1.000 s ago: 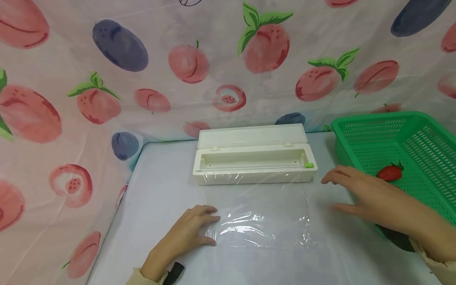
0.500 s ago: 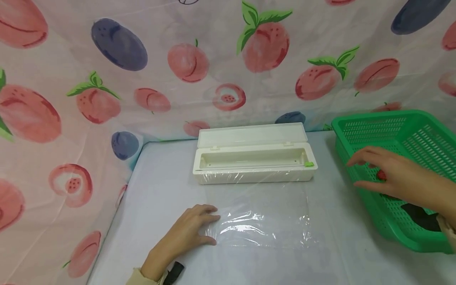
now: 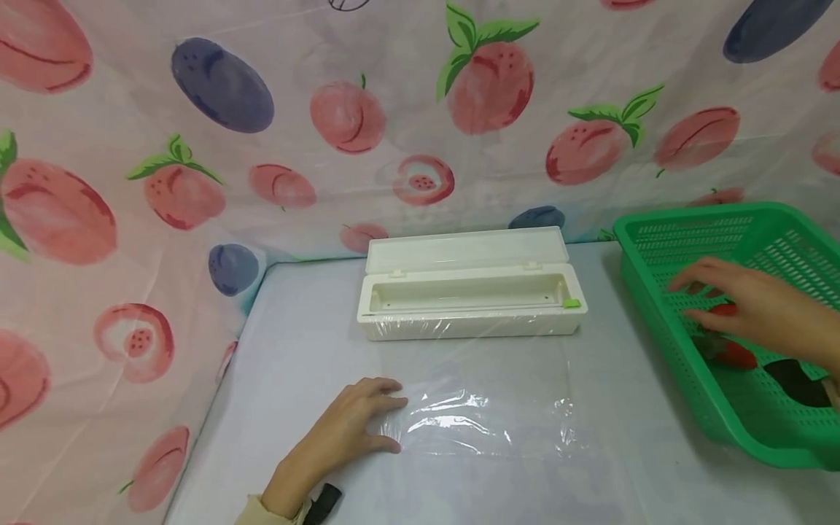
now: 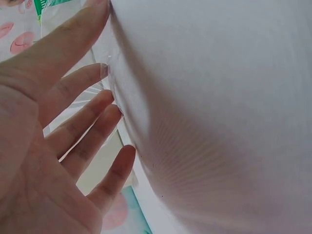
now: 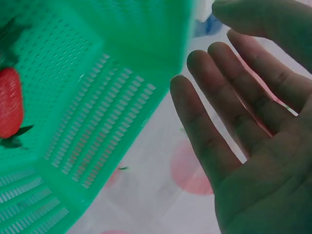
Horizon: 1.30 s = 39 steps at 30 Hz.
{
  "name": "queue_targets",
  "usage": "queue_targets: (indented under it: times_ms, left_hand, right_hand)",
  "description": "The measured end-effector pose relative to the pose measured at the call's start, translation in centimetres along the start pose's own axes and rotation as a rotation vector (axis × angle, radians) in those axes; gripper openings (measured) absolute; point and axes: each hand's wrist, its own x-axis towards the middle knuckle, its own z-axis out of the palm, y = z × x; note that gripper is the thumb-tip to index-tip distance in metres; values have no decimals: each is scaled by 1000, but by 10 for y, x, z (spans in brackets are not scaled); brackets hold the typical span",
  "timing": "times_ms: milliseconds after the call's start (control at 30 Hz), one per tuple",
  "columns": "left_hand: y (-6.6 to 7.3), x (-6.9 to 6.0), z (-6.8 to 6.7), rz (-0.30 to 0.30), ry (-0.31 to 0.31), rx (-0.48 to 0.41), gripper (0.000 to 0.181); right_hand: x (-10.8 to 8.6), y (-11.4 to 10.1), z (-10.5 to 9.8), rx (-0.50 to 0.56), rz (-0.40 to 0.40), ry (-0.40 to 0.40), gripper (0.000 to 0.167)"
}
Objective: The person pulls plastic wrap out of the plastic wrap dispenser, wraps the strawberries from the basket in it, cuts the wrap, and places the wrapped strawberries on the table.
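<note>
Fruit-print cloth (image 3: 295, 109) is hung behind a white table (image 3: 308, 328). Near the table's back edge, a white box (image 3: 466, 271) is set open, with clear wrap (image 3: 459, 423) spread flat in front. The wrap's left edge is touched by the left hand (image 3: 357, 419), its fingers spread and gently bent. From the left edge of the green basket (image 3: 663, 350), the right hand (image 3: 748, 297) has been moved farther in, fingers loosely parted, nothing held. Two strawberries (image 3: 736, 356) are seen inside near that edge, so they seem easier to reach now.
</note>
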Motion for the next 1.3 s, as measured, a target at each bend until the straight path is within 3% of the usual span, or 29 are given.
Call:
queue_targets:
  times_ms: [233,400,600,867,1033,1300]
  left_hand:
    - [-1,0,1,4,3,-4,60]
    - [-2,-2,1,-12,4,-24,60]
    - [-3,-2,1,10,27,-13,60]
    - [-3,-3,1,-6,11,-32,60]
    - [-3,-3,1,-20,-6,-26,60]
    - [-3,-2,1,8,6,-15,59]
  right_hand:
    - [-3,22,5,-24,61,-68,43]
    - [-3,39,9,-52,57,-87,42]
    - [-2,55,15,-72,63,-118,39]
    - [-8,75,20,-28,116,-232,39]
    - [-13,89,28,-22,131,-255,41]
    - [-19,102,36,-12,147,-333,44]
